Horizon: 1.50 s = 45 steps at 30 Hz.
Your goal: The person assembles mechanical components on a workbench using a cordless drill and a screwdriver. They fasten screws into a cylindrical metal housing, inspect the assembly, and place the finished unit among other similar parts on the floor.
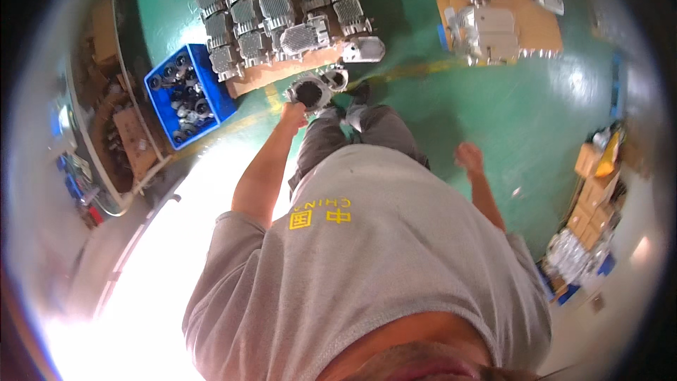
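Note:
My left hand (295,116) is closed around the rim of a silver cast-metal housing (326,96), held low in front of my legs. The housing has a wide round opening, dark inside. Beside it shows a smaller metal ring (338,76); whether the two are one piece I cannot tell. Out to my right side hangs my right hand (468,156), empty and away from any object, its fingers loosely bent and slightly blurred. Just beyond the housing, rows of finned metal castings (275,5) lie on a brown board (271,74).
A blue crate (169,116) of dark and silver parts stands left of the board. More castings (486,32) rest on another brown sheet (532,28) at far right. Cardboard boxes (589,212) and clear plastic wrap (571,254) sit right. A framed bin (116,116) stands left.

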Tool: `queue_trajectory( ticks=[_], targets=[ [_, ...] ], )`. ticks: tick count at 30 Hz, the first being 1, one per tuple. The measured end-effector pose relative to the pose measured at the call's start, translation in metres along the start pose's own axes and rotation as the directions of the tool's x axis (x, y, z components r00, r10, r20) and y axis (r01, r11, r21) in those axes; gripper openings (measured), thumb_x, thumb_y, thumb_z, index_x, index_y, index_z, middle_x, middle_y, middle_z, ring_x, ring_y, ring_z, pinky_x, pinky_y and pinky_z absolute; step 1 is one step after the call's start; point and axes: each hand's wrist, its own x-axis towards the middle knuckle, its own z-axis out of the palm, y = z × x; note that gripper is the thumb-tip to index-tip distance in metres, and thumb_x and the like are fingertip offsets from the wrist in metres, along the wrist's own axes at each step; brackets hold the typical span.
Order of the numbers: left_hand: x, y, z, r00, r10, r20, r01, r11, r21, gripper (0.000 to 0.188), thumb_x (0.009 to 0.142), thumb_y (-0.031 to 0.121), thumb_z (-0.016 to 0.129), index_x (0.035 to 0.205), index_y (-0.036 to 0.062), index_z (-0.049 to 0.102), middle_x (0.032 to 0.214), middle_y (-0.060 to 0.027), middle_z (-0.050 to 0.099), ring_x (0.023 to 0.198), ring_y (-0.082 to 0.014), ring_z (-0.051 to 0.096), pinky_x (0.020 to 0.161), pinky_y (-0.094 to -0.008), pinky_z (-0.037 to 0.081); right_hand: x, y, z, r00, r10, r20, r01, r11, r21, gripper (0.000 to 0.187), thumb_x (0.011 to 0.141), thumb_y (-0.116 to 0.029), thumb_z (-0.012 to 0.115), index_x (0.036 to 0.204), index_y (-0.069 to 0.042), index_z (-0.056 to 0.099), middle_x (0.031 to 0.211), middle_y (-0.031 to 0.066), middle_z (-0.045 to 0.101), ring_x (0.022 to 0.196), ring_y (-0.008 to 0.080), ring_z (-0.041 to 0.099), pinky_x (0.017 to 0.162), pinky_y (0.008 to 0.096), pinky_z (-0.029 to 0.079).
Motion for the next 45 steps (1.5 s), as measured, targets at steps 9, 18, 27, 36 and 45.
queue_trajectory(
  ticks=[9, 18, 27, 36, 45],
  targets=[
    [0.019, -0.01, 0.133, 0.991, 0.026, -0.133, 0.013, 0.96, 0.281, 0.024, 0.082, 0.017, 0.059, 0.093, -0.0037, 0.064, 0.086, -0.0241, 0.069, 0.072, -0.0382, 0.07, 0.06, -0.0482, 0.056, 0.024, -0.006, -0.032, 0.937, 0.242, 0.253, -0.071, 0.839, -0.539, 0.011, 0.092, -0.018, 0.067, 0.087, -0.008, 0.065, 0.078, 0.0005, 0.062, 0.07, 0.0116, 0.059, 0.058, 0.0335, 0.049],
    [0.073, -0.029, 0.223, 0.981, -0.153, -0.119, 0.188, 0.898, 0.399, 0.051, 0.091, 0.018, 0.057, 0.137, 0.0034, 0.042, 0.127, -0.0271, 0.066, 0.122, -0.0436, 0.063, 0.102, -0.0508, 0.05, 0.29, -0.152, 0.02, 0.828, -0.184, 0.53, 0.56, 0.343, -0.755, 0.024, 0.089, -0.02, 0.071, 0.106, -0.003, 0.072, 0.094, 0.0178, 0.074, 0.089, 0.0289, 0.073, 0.082, 0.0379, 0.057],
    [0.181, -0.061, 0.293, 0.993, -0.119, 0.003, 0.106, 0.893, 0.438, 0.055, 0.091, 0.015, 0.057, 0.141, 0.004, 0.039, 0.121, -0.0283, 0.068, 0.115, -0.0442, 0.067, 0.096, -0.0512, 0.053, 0.325, -0.134, 0.184, 0.846, 0.16, 0.509, 0.164, 0.83, -0.534, 0.037, 0.097, -0.021, 0.065, 0.126, 0.002, 0.063, 0.11, 0.0087, 0.073, 0.096, 0.0143, 0.069, 0.08, 0.0279, 0.056],
    [0.274, -0.089, 0.336, 0.999, -0.043, -0.016, 0.045, 0.838, 0.544, 0.08, 0.088, 0.017, 0.067, 0.156, 0.003, 0.028, 0.12, -0.0275, 0.066, 0.107, -0.0382, 0.071, 0.09, -0.0436, 0.058, 0.339, -0.081, 0.24, 0.829, 0.293, 0.476, 0.049, 0.81, -0.584, 0.038, 0.096, -0.022, 0.065, 0.125, 0.004, 0.064, 0.11, 0.0069, 0.074, 0.097, 0.0143, 0.069, 0.082, 0.0266, 0.054],
    [0.316, -0.116, 0.34, 0.995, -0.035, -0.093, 0.078, 0.856, 0.511, 0.07, 0.095, 0.019, 0.058, 0.158, 0.0073, 0.029, 0.122, -0.0277, 0.065, 0.111, -0.0385, 0.07, 0.091, -0.0458, 0.057, 0.382, -0.073, 0.288, 0.802, -0.08, 0.592, 0.497, 0.638, -0.588, 0.042, 0.088, -0.02, 0.073, 0.124, 0.001, 0.065, 0.107, 0.0116, 0.072, 0.097, 0.0225, 0.067, 0.086, 0.0348, 0.054]
  ],
)
